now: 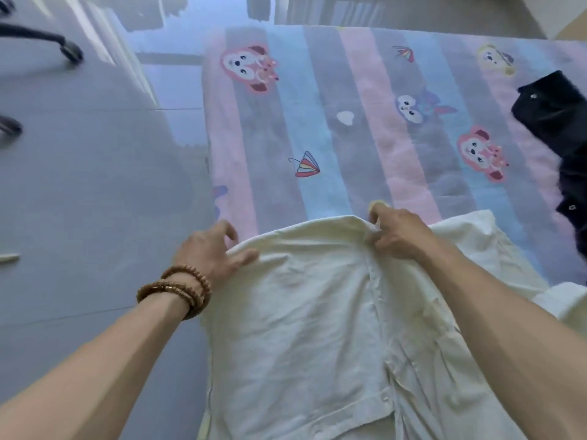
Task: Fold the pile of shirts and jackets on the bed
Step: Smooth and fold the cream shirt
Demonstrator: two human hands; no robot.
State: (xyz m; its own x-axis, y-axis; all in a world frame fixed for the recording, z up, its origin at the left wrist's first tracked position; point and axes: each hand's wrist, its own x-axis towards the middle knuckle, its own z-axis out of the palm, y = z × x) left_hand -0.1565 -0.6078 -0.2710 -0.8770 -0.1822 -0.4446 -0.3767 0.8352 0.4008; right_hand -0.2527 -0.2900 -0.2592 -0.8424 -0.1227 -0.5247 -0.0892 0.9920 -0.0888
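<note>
Both hands, the left hand (pixel 211 252) and right hand (pixel 395 231), pinch the far edge of the white shirt (pixel 305 328) on the bed (pixel 333 128), folding barely begun, dark jacket (pixel 559 122) untouched.

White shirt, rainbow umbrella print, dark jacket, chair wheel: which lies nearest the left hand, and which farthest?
From the left hand:
1. White shirt, in its grip.
2. Rainbow umbrella print, on the sheet just beyond.
3. Chair wheel, far left on the floor.
4. Dark jacket, at the bed's far right.
</note>
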